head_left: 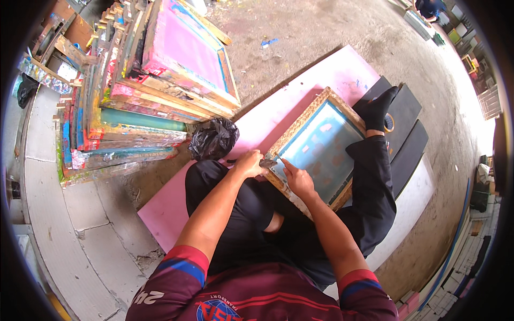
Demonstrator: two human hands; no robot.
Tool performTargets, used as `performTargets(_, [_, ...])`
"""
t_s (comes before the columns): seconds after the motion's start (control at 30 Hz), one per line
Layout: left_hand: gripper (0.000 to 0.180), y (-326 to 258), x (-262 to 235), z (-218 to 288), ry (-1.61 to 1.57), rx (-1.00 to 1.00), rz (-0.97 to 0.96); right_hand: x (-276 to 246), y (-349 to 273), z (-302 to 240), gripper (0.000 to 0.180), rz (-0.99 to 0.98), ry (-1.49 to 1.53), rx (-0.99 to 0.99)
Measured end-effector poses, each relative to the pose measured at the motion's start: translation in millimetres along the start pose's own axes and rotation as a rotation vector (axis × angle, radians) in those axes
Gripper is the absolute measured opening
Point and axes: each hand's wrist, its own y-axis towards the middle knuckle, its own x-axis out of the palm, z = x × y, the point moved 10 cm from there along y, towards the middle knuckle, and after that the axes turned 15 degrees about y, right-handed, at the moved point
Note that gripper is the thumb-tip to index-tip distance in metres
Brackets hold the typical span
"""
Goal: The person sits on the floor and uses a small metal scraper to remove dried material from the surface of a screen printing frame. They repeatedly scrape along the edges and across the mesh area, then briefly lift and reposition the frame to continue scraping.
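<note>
A screen-printing frame (342,109) with chipped, speckled wooden sides and a blue-edged, greyish mesh (316,144) leans tilted across my lap. At its near left corner my left hand (250,163) is closed around a small dark tool (269,162), whose kind I cannot make out. My right hand (300,181) is over the same corner, by the mesh edge. Its index finger points toward the tool while the other fingers curl in. Whatever lies under those curled fingers is hidden.
Stacked paint-stained screen frames (160,88) stand at the left, beside a crumpled black plastic bag (214,138). I sit on a pink board (166,214) with my legs bent. Dark flat pads (409,142) and a roll of tape (389,123) lie by my right foot. Another person (430,8) is far right.
</note>
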Motion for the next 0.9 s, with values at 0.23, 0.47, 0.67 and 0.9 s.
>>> performTargets(0.23, [0.056, 8, -4, 11, 0.04, 0.036, 0.018, -1, 21, 25, 0.045, 0.074, 0.328, -0.298])
performTargets(0.47, [0.062, 9, -4, 4, 0.019, 0.063, 0.065, -1, 24, 26, 0.045, 0.091, 0.278, -0.299])
performTargets(0.67, [0.061, 3, -2, 1, -0.012, -0.016, 0.006, -1, 6, 22, 0.044, 0.002, 0.359, 0.164])
performTargets(0.9, [0.065, 8, 5, -2, 0.039, -0.026, -0.063, -22, -11, -14, 0.041, 0.187, -0.188, -0.096])
